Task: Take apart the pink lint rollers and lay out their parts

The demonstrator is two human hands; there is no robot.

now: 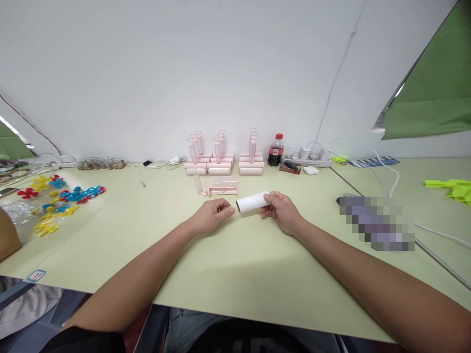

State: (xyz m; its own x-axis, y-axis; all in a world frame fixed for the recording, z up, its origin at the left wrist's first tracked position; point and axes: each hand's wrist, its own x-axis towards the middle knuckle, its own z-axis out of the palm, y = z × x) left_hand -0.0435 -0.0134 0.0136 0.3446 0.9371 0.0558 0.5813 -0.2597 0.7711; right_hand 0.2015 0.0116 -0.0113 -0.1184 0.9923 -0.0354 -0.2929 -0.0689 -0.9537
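A white paper roll (252, 202) with a dark open end lies nearly level over the middle of the table. My right hand (281, 212) grips its right end between thumb and fingers. Just left of the roll's open end is my left hand (215, 214), fingers curled and thumb near them, apart from the roll; whether anything small is between them I cannot make out. Behind my left hand are an open pink case (223, 191), a clear lid (225, 182) and a clear pink handle tube (197, 183) leaning beside it.
Several pink cases (220, 169) with upright handles line the wall. Right of them stand a cola bottle (275, 150) and a power strip (307, 161). Colourful plastic pieces (79, 194) lie left, near another person's arm (7, 235); a blurred object (375, 223) lies right.
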